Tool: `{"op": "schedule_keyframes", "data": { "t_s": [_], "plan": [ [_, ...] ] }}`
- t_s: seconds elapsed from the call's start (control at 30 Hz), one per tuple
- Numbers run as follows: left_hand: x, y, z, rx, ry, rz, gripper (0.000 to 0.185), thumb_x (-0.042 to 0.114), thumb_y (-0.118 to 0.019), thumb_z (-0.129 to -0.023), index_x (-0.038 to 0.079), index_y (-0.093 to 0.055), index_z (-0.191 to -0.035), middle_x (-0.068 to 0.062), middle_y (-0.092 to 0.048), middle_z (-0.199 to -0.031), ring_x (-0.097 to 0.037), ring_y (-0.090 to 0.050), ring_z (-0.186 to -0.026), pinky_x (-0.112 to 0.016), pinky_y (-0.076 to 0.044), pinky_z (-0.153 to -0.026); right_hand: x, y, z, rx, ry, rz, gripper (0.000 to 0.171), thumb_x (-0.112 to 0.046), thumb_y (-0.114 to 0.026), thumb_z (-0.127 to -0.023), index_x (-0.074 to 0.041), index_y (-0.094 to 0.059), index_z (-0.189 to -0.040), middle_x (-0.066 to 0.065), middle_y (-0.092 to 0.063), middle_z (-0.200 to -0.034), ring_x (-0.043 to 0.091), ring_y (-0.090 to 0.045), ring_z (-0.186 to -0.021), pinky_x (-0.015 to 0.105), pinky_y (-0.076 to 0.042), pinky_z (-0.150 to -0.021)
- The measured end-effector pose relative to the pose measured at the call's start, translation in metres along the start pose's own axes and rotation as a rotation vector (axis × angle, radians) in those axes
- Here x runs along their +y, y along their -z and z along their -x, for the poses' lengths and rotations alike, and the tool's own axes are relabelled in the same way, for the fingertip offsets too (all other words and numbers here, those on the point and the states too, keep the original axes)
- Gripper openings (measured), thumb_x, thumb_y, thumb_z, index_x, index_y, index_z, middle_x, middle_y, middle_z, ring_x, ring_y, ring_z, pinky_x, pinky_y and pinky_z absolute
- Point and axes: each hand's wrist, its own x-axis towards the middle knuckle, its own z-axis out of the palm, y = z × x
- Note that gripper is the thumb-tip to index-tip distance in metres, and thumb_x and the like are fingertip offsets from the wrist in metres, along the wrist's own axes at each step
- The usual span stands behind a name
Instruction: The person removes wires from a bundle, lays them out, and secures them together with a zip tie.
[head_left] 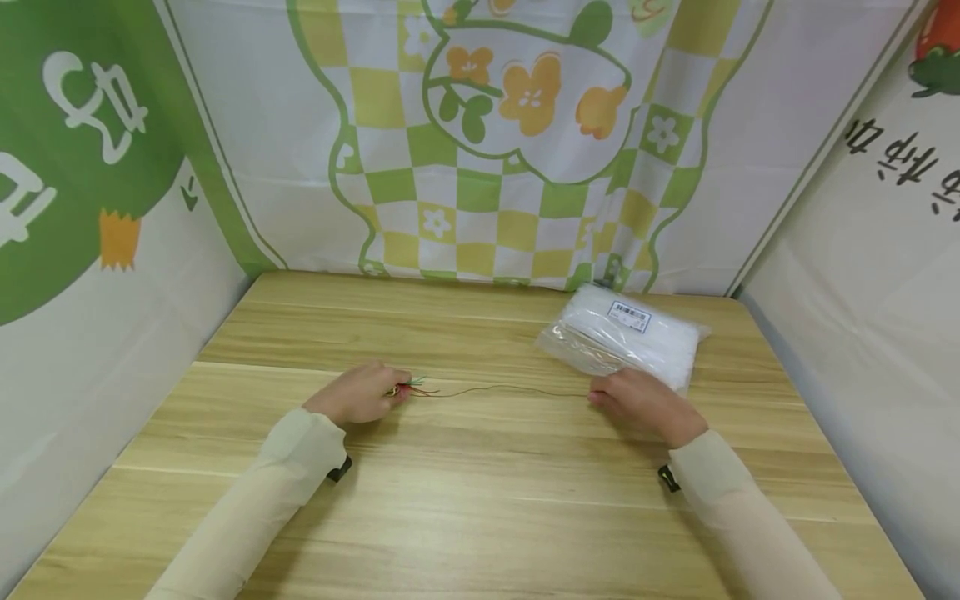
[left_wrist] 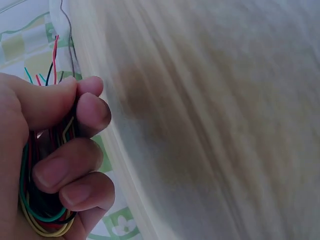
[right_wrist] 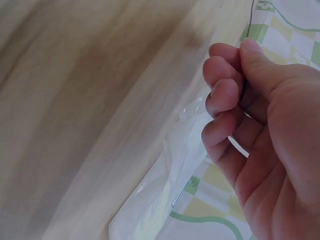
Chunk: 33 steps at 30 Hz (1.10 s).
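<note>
Wire (head_left: 498, 389) pinched taut between both hands' curled fingers (right_wrist: 222, 95).

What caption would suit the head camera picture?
Left hand grips a bundle of coloured wires; right hand pinches one dark strand stretched above the table.

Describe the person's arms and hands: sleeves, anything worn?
Both arms wear long, close-fitting cream sleeves reaching the wrists. A small black piece, likely the camera mount, sits at each cuff. The left hand and right hand are bare: no gloves, and no rings or markings visible.
</note>
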Motion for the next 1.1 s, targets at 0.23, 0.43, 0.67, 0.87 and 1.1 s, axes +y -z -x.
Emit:
{"op": "schedule_keyframes", "data": {
  "t_s": [0.23,0.43,0.67,0.87,1.1],
  "plan": [
    [-0.004,0.002,0.004,-0.049,0.062,0.06,0.022,0.01,-0.058,-0.107,0.011,-0.059,-0.085,0.008,-0.039,-0.066,-0.003,-0.031,-0.054,-0.02,-0.029,-0.057,-0.003,0.001,-0.003,-0.023,-0.015,0.031,0.025,-0.012,-0.068,-0.103,-0.016,-0.065,-0.078,-0.01,-0.056,-0.068,0.003,-0.048,-0.064,0.03,-0.051,-0.065],
    [-0.012,0.004,0.008,-0.064,0.094,0.072,0.022,0.014,-0.057,-0.109,0.012,-0.06,-0.087,0.008,-0.04,-0.067,-0.003,-0.033,-0.055,-0.02,-0.032,-0.058,-0.002,-0.001,-0.003,-0.03,-0.013,0.043,0.023,-0.013,-0.068,-0.103,-0.017,-0.067,-0.08,-0.01,-0.06,-0.07,0.004,-0.052,-0.064,0.032,-0.052,-0.066],
    [-0.02,0.006,0.013,-0.056,0.135,0.071,0.022,0.016,-0.058,-0.109,0.011,-0.06,-0.087,0.005,-0.044,-0.071,-0.008,-0.039,-0.062,-0.025,-0.035,-0.062,-0.002,-0.003,-0.004,-0.024,-0.01,0.049,0.021,-0.015,-0.068,-0.103,-0.017,-0.068,-0.082,-0.009,-0.064,-0.072,0.005,-0.056,-0.066,0.034,-0.054,-0.069],
    [-0.021,0.01,0.017,-0.03,0.163,0.061,0.021,0.015,-0.059,-0.108,0.01,-0.06,-0.087,0.004,-0.043,-0.071,-0.011,-0.039,-0.064,-0.028,-0.035,-0.063,-0.004,-0.001,-0.005,-0.056,-0.057,0.009,0.024,-0.018,-0.068,-0.104,-0.017,-0.067,-0.079,-0.011,-0.06,-0.071,0.004,-0.051,-0.065,0.031,-0.052,-0.068],
    [-0.02,0.011,0.016,0.001,0.139,0.031,0.027,0.022,-0.063,-0.107,0.015,-0.055,-0.082,0.005,-0.042,-0.07,-0.01,-0.04,-0.065,-0.028,-0.035,-0.065,-0.009,0.01,-0.002,-0.072,-0.139,0.0,0.03,-0.025,-0.07,-0.103,-0.02,-0.064,-0.074,-0.012,-0.056,-0.069,0.005,-0.049,-0.065,0.032,-0.049,-0.068]
  ]
}}
